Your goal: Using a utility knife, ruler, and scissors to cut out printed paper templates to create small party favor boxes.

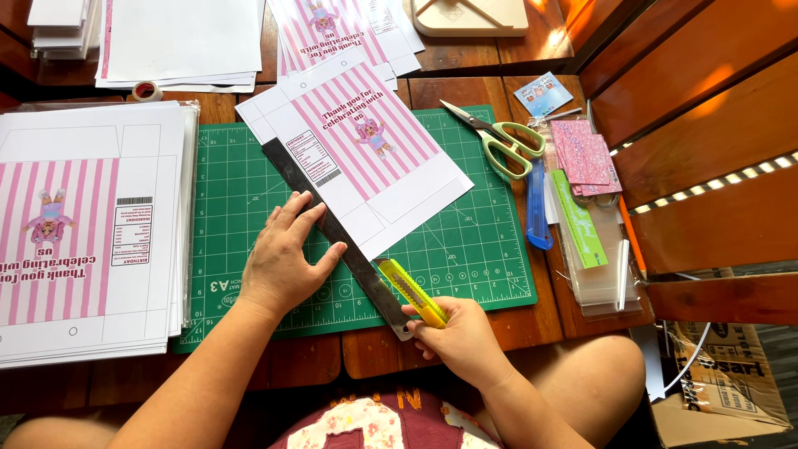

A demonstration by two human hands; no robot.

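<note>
A yellow utility knife is seen tilted, its tip set at the lower corner of a pink-striped printed sheet. A long dark metal ruler is laid diagonally along the sheet's left edge, all placed upon a green cutting mat.

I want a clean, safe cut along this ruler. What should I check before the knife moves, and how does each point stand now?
1. Left hand pressing the metal ruler flat: ok.
2. Left fingers clear of the cutting edge: cannot tell; they lie on the ruler, near that edge.
3. Ruler lined up along the edge of the pink striped printed sheet: ok, it runs along the sheet's lower left side.
4. Sheet lying on the green cutting mat: mostly ok; its top corner overhangs onto the wooden table.
5. Yellow utility knife held in the right hand against the ruler: ok.
6. Blade extended: cannot tell.
</note>
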